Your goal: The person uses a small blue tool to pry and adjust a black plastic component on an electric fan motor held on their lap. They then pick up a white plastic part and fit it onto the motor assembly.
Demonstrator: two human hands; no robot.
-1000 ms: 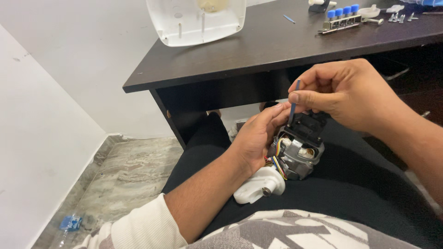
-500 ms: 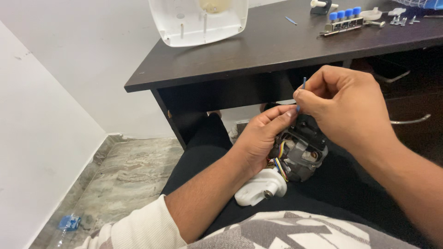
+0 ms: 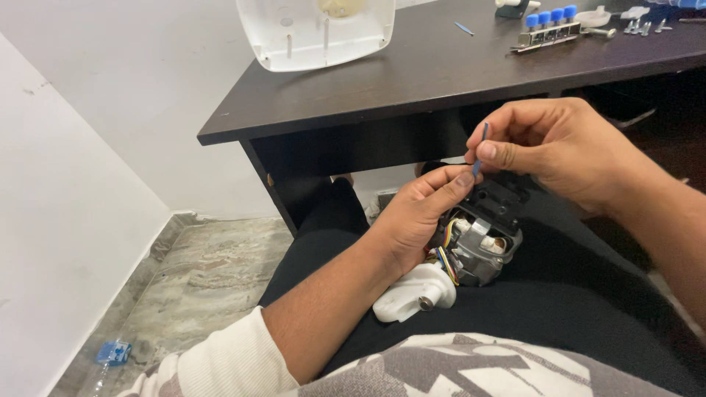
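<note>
Over the last second the right hand (image 3: 566, 151) has been lifting away from the small electric motor (image 3: 478, 242), going from pressing down at the black top of it to rising clear above, and it is now holding a thin blue strip (image 3: 480, 147) up between thumb and forefinger. That is suggesting the strip has been drawn free of the motor rather than still sitting in it, though where its lower end is lying is hard to tell. The fingers are pinching narrowly on the strip, the rest curling loosely.

The left hand (image 3: 412, 220) is wrapping around the motor's left side, its fingertips closing toward the strip's lower end, just beside the right thumb. The motor is resting on the person's lap, below the front edge of the dark desk (image 3: 412, 88), with a white plastic end piece (image 3: 412, 298) sticking out toward the knees.

On the desk, a white housing (image 3: 316, 33) is sitting near the left corner, and a switch block with 4 blue buttons (image 3: 548, 26) is lying toward the back right.
</note>
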